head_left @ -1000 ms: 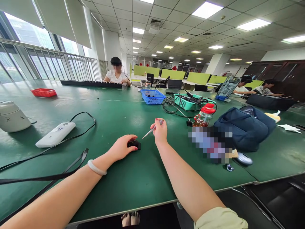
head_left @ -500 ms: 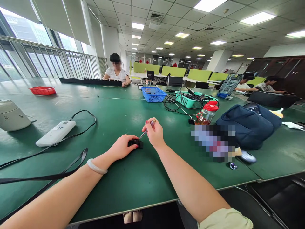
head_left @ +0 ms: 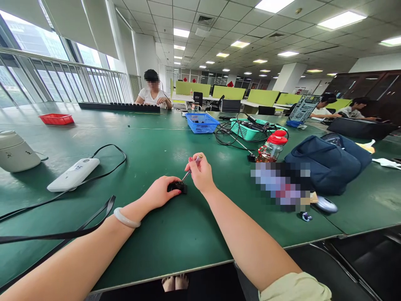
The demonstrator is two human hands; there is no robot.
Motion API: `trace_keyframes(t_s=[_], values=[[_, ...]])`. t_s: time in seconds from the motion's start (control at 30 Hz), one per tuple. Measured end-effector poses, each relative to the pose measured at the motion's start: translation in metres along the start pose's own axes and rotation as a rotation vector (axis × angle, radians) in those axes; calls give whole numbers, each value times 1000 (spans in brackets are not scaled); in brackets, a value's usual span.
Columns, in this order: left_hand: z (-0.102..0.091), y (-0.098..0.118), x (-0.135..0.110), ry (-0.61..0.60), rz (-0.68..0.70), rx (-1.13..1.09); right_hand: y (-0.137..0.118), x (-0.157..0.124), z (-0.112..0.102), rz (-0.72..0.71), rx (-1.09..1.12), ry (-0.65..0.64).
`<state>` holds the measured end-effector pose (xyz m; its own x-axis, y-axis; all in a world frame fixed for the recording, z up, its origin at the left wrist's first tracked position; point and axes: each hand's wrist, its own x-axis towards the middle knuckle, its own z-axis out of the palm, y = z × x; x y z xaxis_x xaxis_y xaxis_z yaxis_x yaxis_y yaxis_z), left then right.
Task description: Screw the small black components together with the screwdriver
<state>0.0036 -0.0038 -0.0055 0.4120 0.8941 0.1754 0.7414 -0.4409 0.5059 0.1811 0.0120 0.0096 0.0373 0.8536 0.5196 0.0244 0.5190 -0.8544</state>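
A small black part point(head_left: 179, 187) lies on the green table point(head_left: 175, 234) just ahead of me. My left hand point(head_left: 160, 191) is closed around its left side and holds it down. My right hand point(head_left: 199, 173) pinches a thin screwdriver point(head_left: 189, 169) by its handle. The tool slants down to the left, and its tip rests on top of the black part. A pale bangle point(head_left: 126, 219) sits on my left wrist.
A white device point(head_left: 73, 174) with a black cable lies at left, a white pot point(head_left: 15, 151) beyond it. A red-lidded jar point(head_left: 272, 147), a navy bag point(head_left: 326, 162), blue basket point(head_left: 201, 123) and teal basket point(head_left: 252, 132) stand right and ahead. People sit at the far side.
My right hand has come down and left from a raised position, bringing the screwdriver tip onto the black part. My left hand has stayed on the part.
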Motion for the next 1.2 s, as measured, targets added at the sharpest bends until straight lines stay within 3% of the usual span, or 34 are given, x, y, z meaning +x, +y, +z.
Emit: trace_keyframes(t_s=[1.2], values=[[1,-1,0,18,18,10,5,3,-1,94,84,83]])
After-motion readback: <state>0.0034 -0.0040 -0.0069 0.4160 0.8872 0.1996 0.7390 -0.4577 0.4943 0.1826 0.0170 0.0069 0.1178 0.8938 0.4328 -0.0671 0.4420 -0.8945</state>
